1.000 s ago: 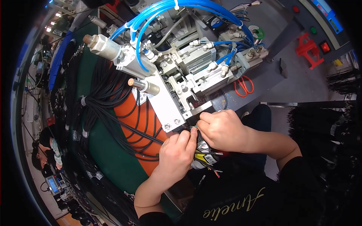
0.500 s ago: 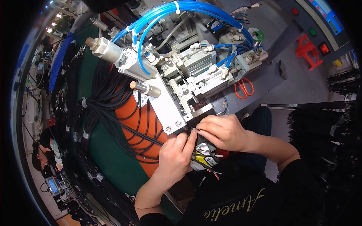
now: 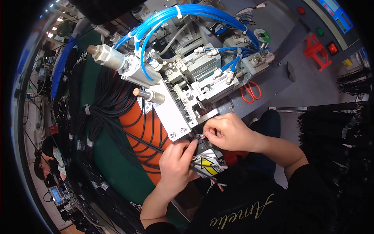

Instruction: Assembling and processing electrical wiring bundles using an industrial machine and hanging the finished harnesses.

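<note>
While the right hand (image 3: pixel 224 134) pinched thin coloured wires (image 3: pixel 202 136), the left hand (image 3: pixel 175 164) curled beside them

Closest to the camera was the front of a black shirt (image 3: pixel 241 210) with gold lettering, both bare forearms reaching forward from its sleeves. The right hand was closed, its thumb and forefinger gripping the wires just off the near end of a metal clamping machine (image 3: pixel 187 97). The left hand was bent at the knuckles, its forefinger near the wires; whether it held anything could not be told, as the back of the hand hid its grip. Black cable ends (image 3: pixel 202 172) with stripped conductors stuck out beside that hand, by a white label (image 3: pixel 213 155) printed with a yellow arrow (image 3: pixel 209 167).

Beyond the fingers rose the machine's white plate (image 3: pixel 169 117), with silver pneumatic cylinders (image 3: pixel 218 87) to its right and blue air hoses (image 3: pixel 167 15) arching above. To the left, black cables (image 3: pixel 113 93) fanned across an orange mat (image 3: pixel 154 177) and a green work surface (image 3: pixel 117 175). Red-handled scissors (image 3: pixel 250 93) lay right of the cylinders.

Farther right were a red plastic bracket (image 3: pixel 316 52) and a lit screen (image 3: pixel 338 17). At the far left, a co-worker (image 3: pixel 50 160) appeared near a small blue-screened device (image 3: pixel 57 195).
</note>
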`<state>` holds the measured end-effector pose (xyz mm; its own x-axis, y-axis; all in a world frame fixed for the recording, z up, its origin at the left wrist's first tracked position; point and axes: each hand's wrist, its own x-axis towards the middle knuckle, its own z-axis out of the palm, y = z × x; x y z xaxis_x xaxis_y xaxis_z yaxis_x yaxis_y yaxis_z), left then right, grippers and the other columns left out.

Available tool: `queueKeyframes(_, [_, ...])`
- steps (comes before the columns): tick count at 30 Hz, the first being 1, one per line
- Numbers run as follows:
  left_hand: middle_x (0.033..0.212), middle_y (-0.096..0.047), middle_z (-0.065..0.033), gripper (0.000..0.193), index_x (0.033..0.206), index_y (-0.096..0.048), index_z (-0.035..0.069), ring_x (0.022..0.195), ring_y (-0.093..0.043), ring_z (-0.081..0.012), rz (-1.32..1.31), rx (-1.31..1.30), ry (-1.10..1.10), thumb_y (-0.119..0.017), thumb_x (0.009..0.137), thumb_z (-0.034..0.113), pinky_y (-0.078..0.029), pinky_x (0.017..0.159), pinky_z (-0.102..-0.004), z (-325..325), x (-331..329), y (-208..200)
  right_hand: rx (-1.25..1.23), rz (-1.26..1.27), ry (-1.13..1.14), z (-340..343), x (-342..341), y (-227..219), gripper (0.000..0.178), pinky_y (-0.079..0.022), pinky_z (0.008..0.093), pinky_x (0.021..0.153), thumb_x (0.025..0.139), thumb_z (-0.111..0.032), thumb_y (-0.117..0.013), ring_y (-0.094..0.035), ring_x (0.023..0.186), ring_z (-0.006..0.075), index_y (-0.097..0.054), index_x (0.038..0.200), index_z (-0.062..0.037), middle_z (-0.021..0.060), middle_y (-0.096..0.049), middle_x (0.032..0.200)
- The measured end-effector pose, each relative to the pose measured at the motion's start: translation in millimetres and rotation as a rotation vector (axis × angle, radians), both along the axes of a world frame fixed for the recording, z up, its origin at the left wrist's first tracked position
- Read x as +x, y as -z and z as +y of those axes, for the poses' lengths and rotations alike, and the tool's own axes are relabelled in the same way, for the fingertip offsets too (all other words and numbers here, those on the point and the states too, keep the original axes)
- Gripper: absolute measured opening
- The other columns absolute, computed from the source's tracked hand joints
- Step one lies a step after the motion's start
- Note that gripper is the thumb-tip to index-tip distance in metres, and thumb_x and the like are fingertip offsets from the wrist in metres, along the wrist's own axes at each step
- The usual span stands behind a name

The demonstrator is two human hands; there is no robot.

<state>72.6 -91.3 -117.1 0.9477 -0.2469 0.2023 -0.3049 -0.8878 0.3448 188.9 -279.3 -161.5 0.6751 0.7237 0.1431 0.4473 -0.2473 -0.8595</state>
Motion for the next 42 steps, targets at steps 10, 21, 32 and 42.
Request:
queueKeyframes(10, [0.085, -0.059, -0.0101, 0.039, 0.107, -0.063, 0.003, 0.074, -0.059, -0.0255, -0.153, -0.028, -0.156, -0.074, 0.07, 0.002, -0.044, 0.065, -0.0346, 8.8, -11.9, 13.0, 0.236, -0.144, -0.049, 5.7, -25.4, -15.9, 0.01, -0.051, 0.0329, 0.057, 0.083, -0.005, -0.07, -0.064, 0.061, 0.0247, -0.067, 0.093, -0.0016, 0.0109, -0.064, 0.081])
queueKeyframes(21, [0.082, -0.064, -0.0117, 0.029, 0.105, -0.063, 0.0, 0.07, -0.064, -0.026, 0.075, -0.598, -0.038, -0.074, 0.078, 0.001, -0.048, 0.058, -0.0318, 9.9, -4.6, -6.6, 0.503, 0.716, -0.257, 5.5, -15.4, -6.4, 0.016, -0.05, 0.0223, 0.058, 0.093, -0.004, -0.062, -0.065, 0.066, 0.0117, -0.065, 0.108, 0.0023, 0.0081, -0.067, 0.093])
queueKeyframes(32, [0.087, -0.064, -0.0107, 0.032, 0.107, -0.066, -0.002, 0.066, -0.061, -0.0212, -0.16, -0.225, 0.063, -0.071, 0.075, 0.003, -0.044, 0.054, -0.0307, -4.6, 1.6, 5.2, 0.481, 1.254, -0.272, -3.9, -0.1, -2.0, 0.017, -0.04, 0.0165, 0.051, 0.095, -0.011, -0.062, -0.06, 0.06, 0.0067, -0.063, 0.105, 0.002, 0.006, -0.066, 0.089])
queueKeyframes(42, [0.08, -0.062, -0.0093, 0.032, 0.104, -0.065, -0.002, 0.06, -0.059, -0.0198, -0.262, -0.105, 0.084, -0.071, 0.073, 0.004, -0.041, 0.05, -0.0322, -12.5, 5.4, 7.7, 0.479, 0.926, -0.118, 0.9, -31.3, -6.8, 0.019, -0.048, 0.0214, 0.071, 0.091, -0.005, -0.063, -0.062, 0.08, 0.0091, -0.059, 0.109, 0.0024, 0.006, -0.064, 0.096])
